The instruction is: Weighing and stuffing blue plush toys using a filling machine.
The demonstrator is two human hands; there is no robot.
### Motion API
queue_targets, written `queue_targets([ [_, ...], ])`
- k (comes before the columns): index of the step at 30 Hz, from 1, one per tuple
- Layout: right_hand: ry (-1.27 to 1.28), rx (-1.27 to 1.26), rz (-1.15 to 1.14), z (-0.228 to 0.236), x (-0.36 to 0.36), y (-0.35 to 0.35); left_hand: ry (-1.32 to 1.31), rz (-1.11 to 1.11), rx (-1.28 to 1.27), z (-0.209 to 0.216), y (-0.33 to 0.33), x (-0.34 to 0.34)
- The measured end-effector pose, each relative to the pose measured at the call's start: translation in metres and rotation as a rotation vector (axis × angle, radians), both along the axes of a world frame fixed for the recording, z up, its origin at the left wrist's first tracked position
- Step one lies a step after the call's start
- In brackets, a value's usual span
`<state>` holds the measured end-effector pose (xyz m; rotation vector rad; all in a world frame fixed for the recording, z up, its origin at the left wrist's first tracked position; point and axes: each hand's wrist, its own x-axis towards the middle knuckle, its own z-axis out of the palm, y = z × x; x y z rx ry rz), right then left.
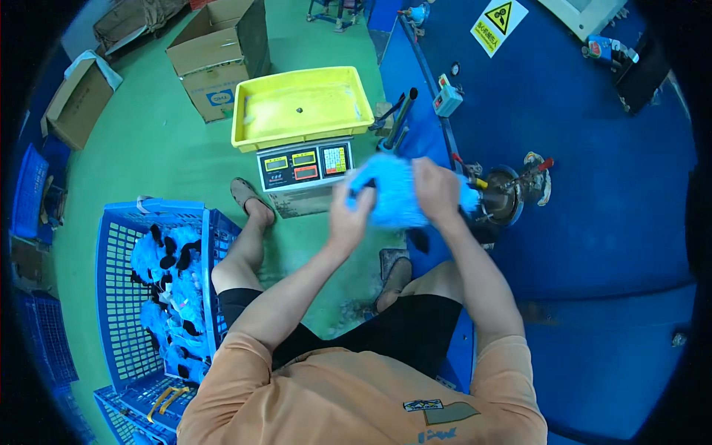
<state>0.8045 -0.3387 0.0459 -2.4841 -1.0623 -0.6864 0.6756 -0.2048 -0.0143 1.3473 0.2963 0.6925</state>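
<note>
A fluffy bright-blue plush toy piece is stretched between my two hands, slightly smeared by motion. My left hand grips its left end, thumb curled over the fur. Over its right part, my right hand is closed on it. Below the fur hangs a dark, blurred piece that seems to belong to it. The plush's right end lies close to a round metal nozzle fitting on the blue machine; I cannot tell whether they touch.
Ahead stands a digital scale bearing a yellow plastic tray with a small dark bit inside. At my left, a blue crate holds several blue-and-black plush pieces. A cardboard box stands behind the scale. A switch box sits on the machine's edge.
</note>
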Motion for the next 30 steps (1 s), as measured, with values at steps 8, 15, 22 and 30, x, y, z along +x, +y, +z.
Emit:
queue_targets([
  [8, 0.015, 0.000, -0.031, 0.003, 0.018, -0.026, 0.014, 0.049, 0.267, 0.001, -0.017, 0.018],
  [15, 0.000, 0.002, -0.052, 0.002, -0.003, 0.009, -0.117, -0.016, -0.150, 0.009, -0.001, -0.008],
  [22, 0.041, -0.041, 0.026, 0.006, -0.024, 0.038, 0.064, 0.194, -0.114, 0.025, 0.026, -0.022],
  [30, 0.055, -0.014, 0.266, 0.002, -0.004, 0.021, 0.215, 0.076, -0.268, -0.020, -0.022, -0.061],
])
